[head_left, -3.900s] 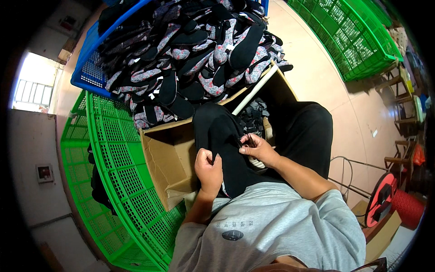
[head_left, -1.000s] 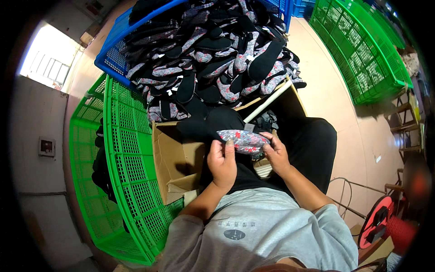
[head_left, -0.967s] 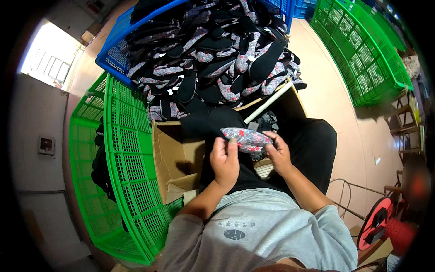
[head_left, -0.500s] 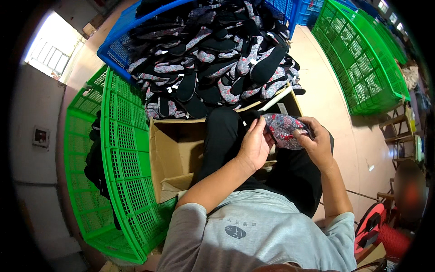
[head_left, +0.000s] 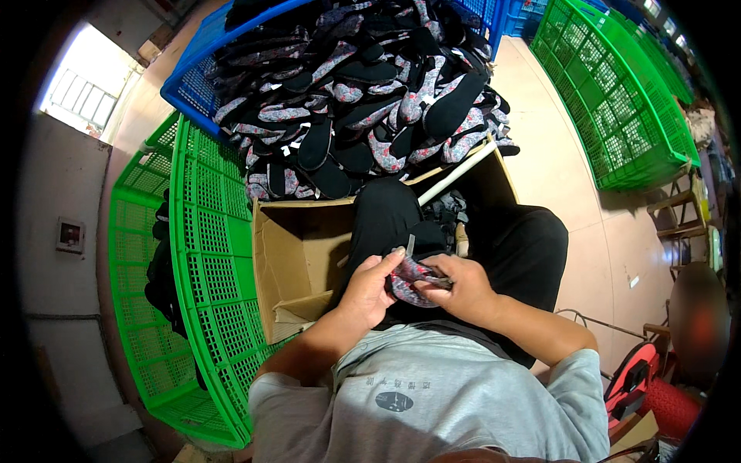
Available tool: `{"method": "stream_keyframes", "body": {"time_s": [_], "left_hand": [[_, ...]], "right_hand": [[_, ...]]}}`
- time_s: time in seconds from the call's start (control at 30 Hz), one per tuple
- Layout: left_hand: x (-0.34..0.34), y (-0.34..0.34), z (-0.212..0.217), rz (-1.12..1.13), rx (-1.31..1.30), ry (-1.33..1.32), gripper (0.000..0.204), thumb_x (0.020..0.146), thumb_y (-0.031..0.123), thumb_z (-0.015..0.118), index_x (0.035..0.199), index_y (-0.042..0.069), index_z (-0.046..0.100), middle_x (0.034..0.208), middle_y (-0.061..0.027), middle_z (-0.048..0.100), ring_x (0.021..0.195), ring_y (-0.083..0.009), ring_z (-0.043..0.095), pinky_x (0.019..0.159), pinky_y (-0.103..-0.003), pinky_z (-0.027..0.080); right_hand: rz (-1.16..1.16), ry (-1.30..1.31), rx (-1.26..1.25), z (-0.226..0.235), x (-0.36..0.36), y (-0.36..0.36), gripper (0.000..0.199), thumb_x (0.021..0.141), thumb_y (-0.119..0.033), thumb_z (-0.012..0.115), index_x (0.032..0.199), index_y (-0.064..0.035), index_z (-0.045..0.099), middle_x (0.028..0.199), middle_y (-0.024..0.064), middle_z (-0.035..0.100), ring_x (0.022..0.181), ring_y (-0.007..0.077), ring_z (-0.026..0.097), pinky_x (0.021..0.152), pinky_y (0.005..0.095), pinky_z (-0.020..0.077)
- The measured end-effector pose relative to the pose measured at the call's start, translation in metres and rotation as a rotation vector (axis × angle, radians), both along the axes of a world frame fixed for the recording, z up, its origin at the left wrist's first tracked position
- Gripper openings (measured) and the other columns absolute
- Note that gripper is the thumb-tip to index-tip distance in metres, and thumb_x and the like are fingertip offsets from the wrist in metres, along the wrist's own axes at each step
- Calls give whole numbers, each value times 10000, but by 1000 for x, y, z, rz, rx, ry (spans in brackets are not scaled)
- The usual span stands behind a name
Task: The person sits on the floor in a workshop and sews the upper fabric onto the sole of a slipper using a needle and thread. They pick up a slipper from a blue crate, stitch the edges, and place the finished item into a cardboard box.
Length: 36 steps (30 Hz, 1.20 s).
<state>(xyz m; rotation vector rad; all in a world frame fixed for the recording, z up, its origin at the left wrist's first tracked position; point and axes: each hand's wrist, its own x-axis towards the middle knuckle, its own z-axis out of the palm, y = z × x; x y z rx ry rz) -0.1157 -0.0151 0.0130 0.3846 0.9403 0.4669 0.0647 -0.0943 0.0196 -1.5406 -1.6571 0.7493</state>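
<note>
Insole (head_left: 407,279), patterned grey and red, sits between your two hands over your lap, above the black trousers (head_left: 532,247). Your left hand (head_left: 369,289) has its fingers curled round the insole's near end, thumb on top. Your right hand (head_left: 457,287) grips the other end, fingers closed on it; a thin dark strip (head_left: 409,245) sticks up just above the insole, and you cannot tell which hand pinches it.

Cardboard box (head_left: 297,270) stands open just to the left of your left knee, touching the green crate (head_left: 208,255) beside it. Blue crate (head_left: 193,89) ahead of your knees holds a heap of insoles (head_left: 363,100), black ones mixed with patterned ones, spilling toward the box's far edge. White rod (head_left: 455,171) lies slanted across the near edge of that heap. Second green crate (head_left: 617,100) stands well apart at the upper right on the floor. Red spool (head_left: 644,386) sits by your right elbow.
</note>
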Motion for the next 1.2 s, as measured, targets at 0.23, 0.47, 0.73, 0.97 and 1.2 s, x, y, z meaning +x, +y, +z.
{"method": "stream_keyframes", "body": {"time_s": [0.23, 0.47, 0.73, 0.97, 1.2], "left_hand": [[-18, 11, -6, -21, 9, 71, 110, 907, 116, 656, 936, 95, 552, 886, -17, 623, 789, -128, 615, 720, -302, 507], [-15, 16, -10, -42, 303, 269, 94, 898, 68, 649, 919, 69, 558, 772, 11, 565, 680, -74, 548, 617, -224, 440], [-16, 18, -35, -209, 973, 525, 51, 877, 6, 634, 890, 16, 586, 775, 7, 561, 686, -63, 493, 600, -230, 407], [5, 15, -23, -294, 1400, 720, 69, 835, 36, 635, 838, -1, 576, 738, -113, 540, 621, -215, 528, 589, -338, 443], [11, 24, -30, -323, 1583, 902, 84, 854, 40, 614, 925, 1, 593, 819, -139, 577, 687, -270, 573, 644, -368, 475]], "right_hand": [[80, 24, -103, -1, -16, 8, 305, 817, -254, 748, 1037, -63, 656, 894, 164, 683, 802, 345, 673, 693, 409, 527], [58, 122, -190, -8, -19, 18, 282, 859, -282, 698, 1008, -50, 641, 832, 189, 669, 790, 382, 660, 676, 441, 513], [-16, 233, -276, -33, -7, 32, 328, 880, -313, 676, 995, -7, 640, 834, 230, 667, 784, 416, 647, 699, 452, 504], [-104, 69, -233, -53, -11, 39, 312, 834, -304, 685, 962, -21, 657, 831, 226, 673, 784, 412, 653, 705, 477, 518], [-120, 166, -289, -68, -11, 63, 326, 846, -315, 669, 952, -7, 664, 868, 250, 672, 819, 404, 657, 725, 460, 511]]}}
